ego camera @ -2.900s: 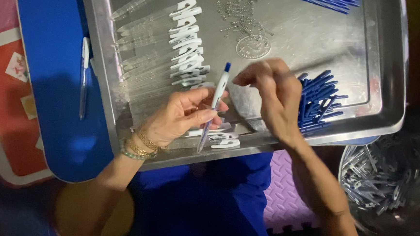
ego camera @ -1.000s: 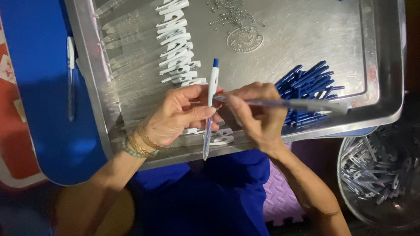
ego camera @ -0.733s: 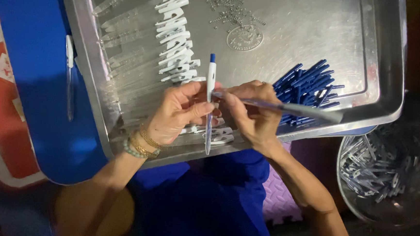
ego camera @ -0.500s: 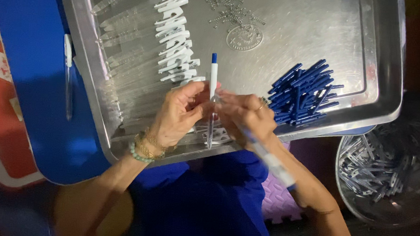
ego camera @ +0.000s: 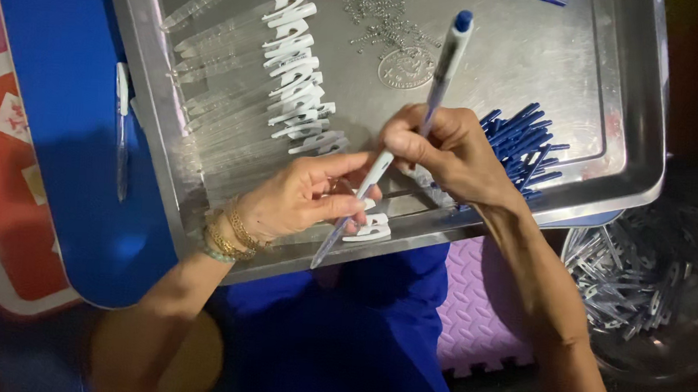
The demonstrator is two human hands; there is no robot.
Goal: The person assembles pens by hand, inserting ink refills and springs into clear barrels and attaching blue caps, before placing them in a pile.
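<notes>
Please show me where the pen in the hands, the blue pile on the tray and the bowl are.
pen (ego camera: 440, 72), head view, upper barrel.
blue pile (ego camera: 522, 142), head view, middle of heap.
bowl (ego camera: 678, 365), head view, lower wall.

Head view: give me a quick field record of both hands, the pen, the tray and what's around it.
left hand: pinches the lower barrel of the pen
right hand: grips the pen's middle
pen: clear barrel, blue cap end up, tilted, tip toward the person
metal tray: holds the parts
white clips: row at tray's left, next to clear barrels
blue parts: heap beside right hand
small springs: scattered at tray's top
bowl: off the tray's right, holds pens
</notes>
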